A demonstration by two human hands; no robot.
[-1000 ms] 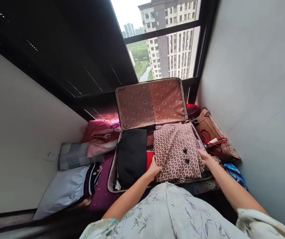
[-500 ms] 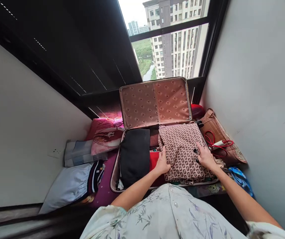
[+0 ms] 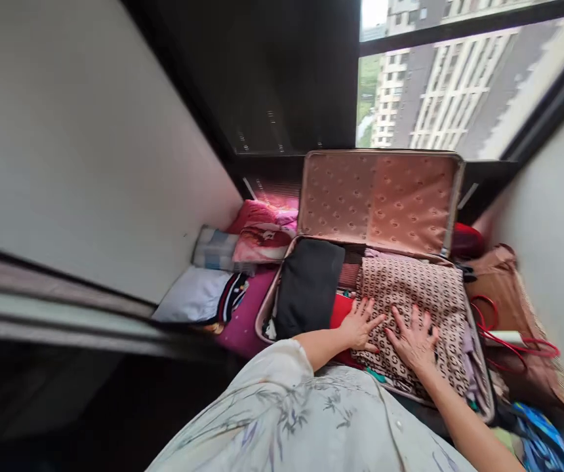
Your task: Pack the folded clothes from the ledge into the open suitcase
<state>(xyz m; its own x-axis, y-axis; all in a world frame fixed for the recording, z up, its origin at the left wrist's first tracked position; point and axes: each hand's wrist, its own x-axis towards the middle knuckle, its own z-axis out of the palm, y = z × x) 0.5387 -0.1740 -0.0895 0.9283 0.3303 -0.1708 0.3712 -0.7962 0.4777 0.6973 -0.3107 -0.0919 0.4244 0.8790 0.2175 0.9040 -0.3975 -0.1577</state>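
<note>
Patterned garment (image 3: 410,295), folded, lies in the right half of the open suitcase (image 3: 473,387), on top of other clothes. My left hand (image 3: 361,322) rests flat on its near left edge, fingers spread, gripping nothing. My right hand (image 3: 416,337) lies flat just beside it on the same cloth, fingers also splayed, palm down, nothing pinched.

Left of the garment in the suitcase: a folded black piece (image 3: 307,286), with a strip of red cloth (image 3: 340,309) between the two. The suitcase lid (image 3: 378,200) stands upright behind, leaning toward the window (image 3: 459,72).

Risks as I judge them:
- Garment sits high on its stack. If I press unevenly, the fold may slide toward the right wall of the suitcase and spill over the rim, where loose cloth already hangs.
- Left hand straddles the garment's edge and the red cloth; dragging it could rumple both.
- Lid is only propped; a hard push on the suitcase could bring it down onto my hands.
- Red cord (image 3: 508,337) lies on the brown bag (image 3: 503,288) just right of the suitcase; a slipping sleeve could catch it.
- View is blurred, so I cannot tell whether the garment's buttons are under my right palm.
</note>
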